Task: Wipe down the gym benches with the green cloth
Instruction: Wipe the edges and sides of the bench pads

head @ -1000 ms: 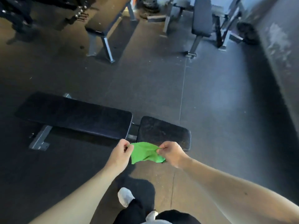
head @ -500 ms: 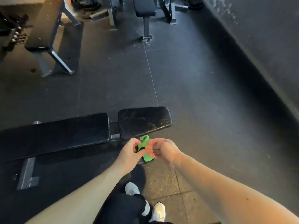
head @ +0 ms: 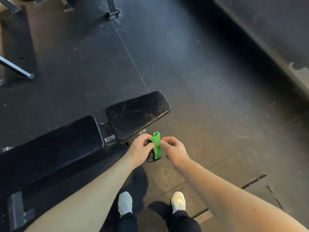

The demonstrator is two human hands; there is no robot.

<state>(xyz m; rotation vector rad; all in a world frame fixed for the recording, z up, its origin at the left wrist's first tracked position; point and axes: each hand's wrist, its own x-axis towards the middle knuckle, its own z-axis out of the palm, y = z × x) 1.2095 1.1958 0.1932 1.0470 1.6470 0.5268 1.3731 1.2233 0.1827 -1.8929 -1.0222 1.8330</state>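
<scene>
Green cloth is sitting just below the middle of the frame, up in the air between my two hands, and it's looking a lot smaller than a second ago. Back then it was being stretched out wide between both hands. Now it's getting folded down into a narrow upright strip, and the hands are crowding in on either side. Left hand is doing the real holding, its grip pinching the strip's left edge with thumb and fingers curled over. Right hand is hanging at the other edge with fingers curled in tight, and I'm honestly not able to tell whether that grip is pinching the fabric or only touching it.

What I'm taking from this: I'm still prepping the cloth into a wiping pad, and no wiping is happening yet. It's hovering just below the short seat pad and not touching it. That surface is showing pale dusty speckles, so I'm guessing it's getting the first pass. The long back pad is running off toward the lower left.

Containers: I'm not seeing any bucket, bin or spray bottle, just rubber floor and another bench's leg in the upper left.
</scene>
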